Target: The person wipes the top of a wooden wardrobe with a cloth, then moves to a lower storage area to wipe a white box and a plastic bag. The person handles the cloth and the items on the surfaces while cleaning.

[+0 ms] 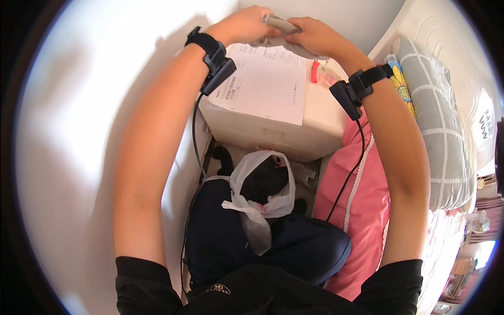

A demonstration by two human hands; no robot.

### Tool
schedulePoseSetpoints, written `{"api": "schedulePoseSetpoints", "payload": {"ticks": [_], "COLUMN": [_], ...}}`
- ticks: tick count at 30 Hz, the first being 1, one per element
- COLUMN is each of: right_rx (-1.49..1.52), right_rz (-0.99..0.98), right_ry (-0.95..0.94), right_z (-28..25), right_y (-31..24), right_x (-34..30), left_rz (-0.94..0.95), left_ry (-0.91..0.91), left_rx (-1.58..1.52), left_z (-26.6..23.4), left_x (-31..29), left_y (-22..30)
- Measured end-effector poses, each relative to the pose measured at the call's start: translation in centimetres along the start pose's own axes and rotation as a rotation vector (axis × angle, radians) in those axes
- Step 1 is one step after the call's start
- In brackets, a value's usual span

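Both arms reach up and away from me over a cream-coloured cabinet (283, 137). Between them is a grey-beige cloth (282, 24), bunched and partly rolled; its exact kind does not show. My left hand (245, 25) grips its left part, fingers curled round it. My right hand (318, 35) pinches the right part, and some of the fabric hangs below the fingers. On my lap, an open white plastic bag (256, 214) holds dark, crumpled contents (266, 181) that look like black fabric.
On the cabinet lie printed paper sheets (262, 94) and a clear container with a red lid (326, 75). A white wall (79, 157) stands close at left. To the right are pink bedding (341, 197) and a grey checked pillow (443, 126). Cables (350, 181) hang from both wrist straps.
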State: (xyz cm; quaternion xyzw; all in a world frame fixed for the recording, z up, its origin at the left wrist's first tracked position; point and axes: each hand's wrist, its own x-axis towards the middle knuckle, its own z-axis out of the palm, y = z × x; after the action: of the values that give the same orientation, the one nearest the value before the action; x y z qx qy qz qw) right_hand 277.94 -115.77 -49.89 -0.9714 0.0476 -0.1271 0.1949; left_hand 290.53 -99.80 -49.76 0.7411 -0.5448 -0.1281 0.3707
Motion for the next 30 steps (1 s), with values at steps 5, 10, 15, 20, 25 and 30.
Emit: {"api": "schedulePoseSetpoints", "payload": {"ticks": [5, 10, 15, 20, 25, 30], "right_rx": [-0.133, -0.159, -0.055, 0.057, 0.135, 0.005], "right_rz": [0.012, 0.066, 0.331, 0.400, 0.375, 0.439], "right_ry": [-0.095, -0.263, -0.347, -0.388, -0.360, -0.281], "right_z": [0.7, 4.9, 4.4, 3.6, 3.3, 3.6], "right_y": [2.3, 6.1, 7.9, 8.2, 10.6, 12.3], "right_x": [-1.0, -2.2, -1.1, 0.1, 1.7, 4.2], "left_rz": [0.037, -0.120, -0.287, -0.328, -0.301, -0.197], "left_ry": [-0.040, -0.332, -0.491, -0.587, -0.478, -0.296], "left_rx": [0.393, 0.570, 0.643, 0.691, 0.629, 0.532], "left_z": [3.8, 7.5, 6.6, 6.3, 6.5, 6.8], "left_x": [1.8, 2.9, 6.5, 9.0, 11.2, 13.1], "left_y": [-0.4, -1.0, -2.0, -3.4, -4.8, -7.1]}}
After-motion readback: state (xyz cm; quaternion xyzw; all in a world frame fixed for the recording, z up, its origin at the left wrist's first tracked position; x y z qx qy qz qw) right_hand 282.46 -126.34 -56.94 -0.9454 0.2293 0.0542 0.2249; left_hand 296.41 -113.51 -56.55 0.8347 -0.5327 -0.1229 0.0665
